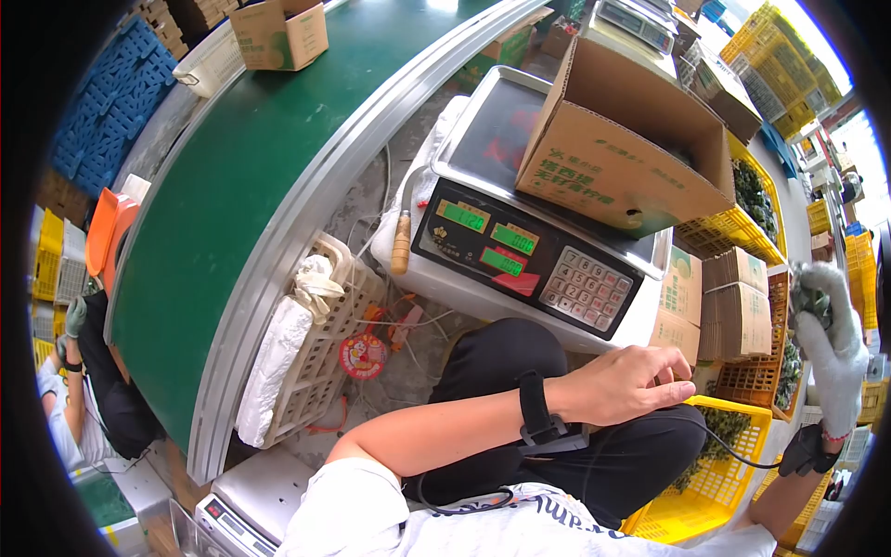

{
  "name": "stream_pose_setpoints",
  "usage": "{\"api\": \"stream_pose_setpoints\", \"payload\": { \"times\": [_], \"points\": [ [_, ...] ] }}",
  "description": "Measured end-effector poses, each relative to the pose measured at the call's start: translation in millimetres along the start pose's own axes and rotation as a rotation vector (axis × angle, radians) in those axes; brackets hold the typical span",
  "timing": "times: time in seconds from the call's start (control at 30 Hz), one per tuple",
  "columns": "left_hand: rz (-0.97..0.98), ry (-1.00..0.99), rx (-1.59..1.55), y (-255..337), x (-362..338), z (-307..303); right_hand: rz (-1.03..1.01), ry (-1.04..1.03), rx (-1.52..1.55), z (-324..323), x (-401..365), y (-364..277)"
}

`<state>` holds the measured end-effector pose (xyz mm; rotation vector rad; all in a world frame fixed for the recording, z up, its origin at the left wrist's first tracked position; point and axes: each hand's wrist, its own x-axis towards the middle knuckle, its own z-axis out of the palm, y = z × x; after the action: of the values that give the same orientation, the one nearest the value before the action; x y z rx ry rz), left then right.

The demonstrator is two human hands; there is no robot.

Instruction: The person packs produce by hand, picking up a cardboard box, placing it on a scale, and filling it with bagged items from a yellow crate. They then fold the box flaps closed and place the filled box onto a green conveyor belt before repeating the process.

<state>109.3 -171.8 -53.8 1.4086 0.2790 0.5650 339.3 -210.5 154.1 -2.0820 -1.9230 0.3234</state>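
My left hand (626, 382), bare with a black wrist strap, hangs over my knee near the scale's keypad. Its fingers are loosely curled and apart, with nothing seen in them. At the right, my right hand (829, 339) wears a pale glove and is raised, its fingers bent around a small dark green item (814, 302) that is hard to make out. In front of me an electronic scale (445, 237) shows green displays. An open cardboard box (603, 181) with green print sits on its tray.
A green conveyor (223, 204) with a metal rail runs along the left, with a carton (278, 37) on it. Yellow crates (668, 520) and folded cartons (733, 306) are at the right. A co-worker (79, 399) is at the far left. A wooden-handled tool (401, 243) lies beside the scale.
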Motion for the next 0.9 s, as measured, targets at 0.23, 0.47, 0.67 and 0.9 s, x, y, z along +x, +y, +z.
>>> {"api": "stream_pose_setpoints", "payload": {
  "times": [0.23,0.47,0.67,0.9],
  "points": [
    [0.008,0.002,-0.036,6.2,-4.7,-2.2,0.72,-0.402,-0.425,2.0,-27.0,35.6],
    [-0.026,-0.053,-0.023,0.3,3.0,4.3,0.167,-0.137,-0.07,4.1,21.9,3.6],
    [0.021,0.047,0.09,-9.1,6.1,6.7,-0.846,-0.066,-0.187,56.8,155.5,-86.7],
    [-0.014,0.042,0.131,-1.4,1.9,-3.2,-0.687,-0.348,-0.519,120.0,232.8,-108.6]
  ]
}}
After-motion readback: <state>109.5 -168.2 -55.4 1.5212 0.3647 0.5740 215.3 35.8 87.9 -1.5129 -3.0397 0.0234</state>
